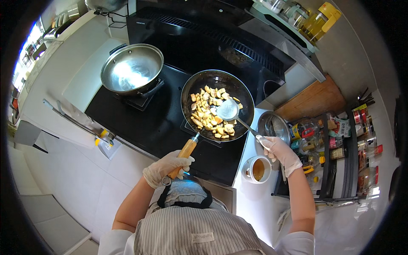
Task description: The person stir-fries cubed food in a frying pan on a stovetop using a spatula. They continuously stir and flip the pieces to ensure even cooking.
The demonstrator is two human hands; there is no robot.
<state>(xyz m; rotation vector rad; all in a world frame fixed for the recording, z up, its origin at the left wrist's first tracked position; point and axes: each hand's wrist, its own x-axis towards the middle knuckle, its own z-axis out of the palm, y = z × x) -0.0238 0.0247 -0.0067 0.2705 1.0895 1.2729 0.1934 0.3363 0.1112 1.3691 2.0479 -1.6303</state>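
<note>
My left hand [168, 167], in a thin translucent glove, grips the wooden handle [188, 148] of a dark wok [245, 92] on the right side of the hob. Pale, partly browned pieces of food [204, 111], perhaps chicken, lie in the wok. My right hand [280, 153], gloved too, holds a metal wok spatula [228, 110] by its handle. The spatula's round blade lies over the right part of the food, and its shaft crosses the wok's right rim. Below and left of my right hand stands a white cup [257, 169] with brown liquid.
A wide steel pan [132, 68] sits on the left burner of the black glass hob [140, 130]. To the right are a metal bowl [274, 122], a wooden board [310, 97] and a black rack [323, 165] of bottles and jars. Above, a shelf holds a yellow-lidded oil jug [318, 22].
</note>
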